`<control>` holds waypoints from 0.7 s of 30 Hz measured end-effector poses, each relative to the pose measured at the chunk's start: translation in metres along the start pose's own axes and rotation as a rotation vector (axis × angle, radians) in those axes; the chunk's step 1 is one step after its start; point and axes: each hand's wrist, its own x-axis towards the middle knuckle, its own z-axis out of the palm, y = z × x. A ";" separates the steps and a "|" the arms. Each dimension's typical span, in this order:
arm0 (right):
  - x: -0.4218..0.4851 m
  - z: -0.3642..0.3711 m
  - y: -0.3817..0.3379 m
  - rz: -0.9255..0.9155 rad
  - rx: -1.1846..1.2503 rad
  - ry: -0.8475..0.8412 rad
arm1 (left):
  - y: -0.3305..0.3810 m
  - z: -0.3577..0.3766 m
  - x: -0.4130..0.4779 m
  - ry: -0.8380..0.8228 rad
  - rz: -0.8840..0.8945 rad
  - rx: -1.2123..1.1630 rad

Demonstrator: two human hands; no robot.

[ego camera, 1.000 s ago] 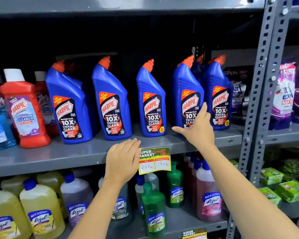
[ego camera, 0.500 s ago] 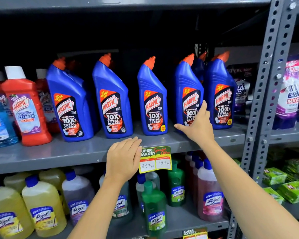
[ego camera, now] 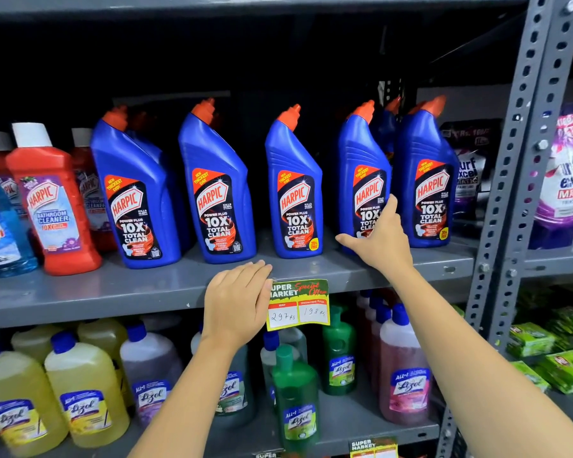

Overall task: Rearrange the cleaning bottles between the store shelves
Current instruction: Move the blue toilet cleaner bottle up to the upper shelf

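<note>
Several blue Harpic bottles with orange caps stand upright in a row on the grey middle shelf (ego camera: 80, 292). My right hand (ego camera: 381, 242) lies against the lower front of the fourth blue bottle (ego camera: 361, 173), thumb spread left and forefinger up along its right side, not closed around it. Close on that bottle's right stands the fifth blue bottle (ego camera: 427, 180), with more blue bottles behind the pair. The third blue bottle (ego camera: 295, 190) stands apart to the left. My left hand (ego camera: 235, 302) rests flat on the shelf's front edge, holding nothing, beside a price tag (ego camera: 298, 304).
Red Harpic bathroom cleaner (ego camera: 50, 206) and a light blue Colin bottle (ego camera: 0, 233) fill the shelf's left end. On the lower shelf stand yellow (ego camera: 83, 391), green (ego camera: 295, 398) and pink (ego camera: 404, 375) Lizol bottles. A perforated grey post (ego camera: 510, 193) bounds the right; detergent pouches (ego camera: 563, 180) lie beyond.
The view has shifted slightly. Both hands stay where they were, the right on the fourth blue bottle and the left on the shelf edge.
</note>
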 end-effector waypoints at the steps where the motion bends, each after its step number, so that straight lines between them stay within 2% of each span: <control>1: 0.000 0.000 0.000 0.000 -0.001 -0.003 | 0.000 0.000 0.000 0.000 -0.001 0.001; 13: -0.004 -0.004 0.000 0.001 -0.041 -0.036 | 0.000 0.001 -0.001 0.015 0.015 0.020; 21: -0.006 -0.003 0.000 -0.002 -0.047 -0.042 | 0.002 -0.004 0.000 -0.032 -0.001 0.010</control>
